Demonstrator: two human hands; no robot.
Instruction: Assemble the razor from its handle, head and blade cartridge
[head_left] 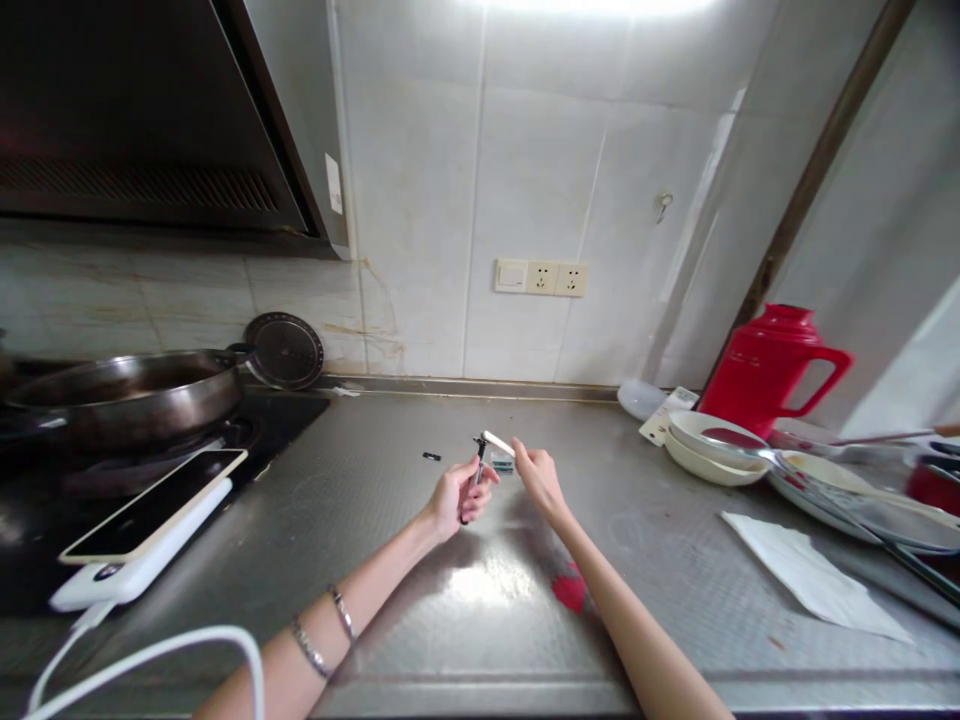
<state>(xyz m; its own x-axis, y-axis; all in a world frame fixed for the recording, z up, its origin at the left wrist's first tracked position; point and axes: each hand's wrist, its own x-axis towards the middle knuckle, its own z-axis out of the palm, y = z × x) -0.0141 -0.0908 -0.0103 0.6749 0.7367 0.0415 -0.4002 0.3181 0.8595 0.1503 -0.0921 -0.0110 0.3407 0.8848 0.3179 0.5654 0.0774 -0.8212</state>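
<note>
"Start at the left. What's there?"

"A pan [165,385] on the stove [289,415], and nearer us a phone [154,505] lying on a white power bank [163,552]. Further right, a small dark piece [431,456] rests alone on the tabletop [390,580], too small to identify."

"And the hands?"

"The left hand [457,493] comes first, fingers curled around a slim dark tool [481,455]. The tool is held up near the middle of the view, almost upright, its head above the fist."

"What meets it there?"

"The tip of a white stick [499,443], pinched at its lower end by the right hand [538,478]. Whether tip and tool touch, I can't tell. A small flat pack [502,465] lies on the tabletop between the hands."

"Which step is this, then?"

"I'd judge it's working the stick's tip at the tool's head."

"What does that call for?"

"A steady left grip, I'd say, with small, light movements from the right."

"Anything beyond?"

"A red patch [570,590], perhaps a reflection, then stacked bowls [712,470], a red flask [765,370] and a white tissue [814,575]."
</note>
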